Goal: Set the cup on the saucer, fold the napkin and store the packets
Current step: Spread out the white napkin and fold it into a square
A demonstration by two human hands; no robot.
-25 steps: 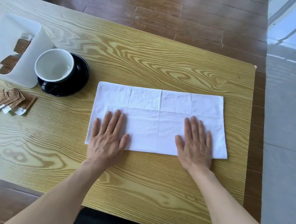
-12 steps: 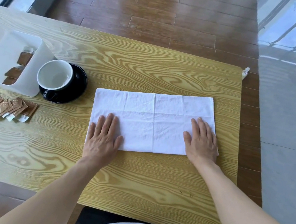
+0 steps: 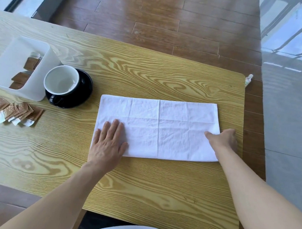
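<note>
The left hand lies flat and spread, palm down, on the near left corner of the white napkin, its fingers pointing toward the far edge of the table. The right hand sits at the napkin's right short edge, thumb on top of the cloth and pointing left; its fingers curl over or under that edge, and whether they pinch the cloth cannot be told.

The napkin is folded into a long rectangle, its long axis running left to right, parallel to the table's near edge. It lies right of centre, its right end close to the table's right edge. Crease lines cross it, 1 along its length and 1 across its middle.

Toward the left edge, a cup, black outside and white inside, stands upright on a black saucer, well apart from the napkin. The cup's handle points toward the near edge. Touching or just beside the cup on its left is a white plastic bin holding several brown packets. Nearer the near edge, in front of the bin, a fanned row of about 5 loose packets lies flat on the table, brown with white ends and pale dots; any print on them is too small to read.
</note>
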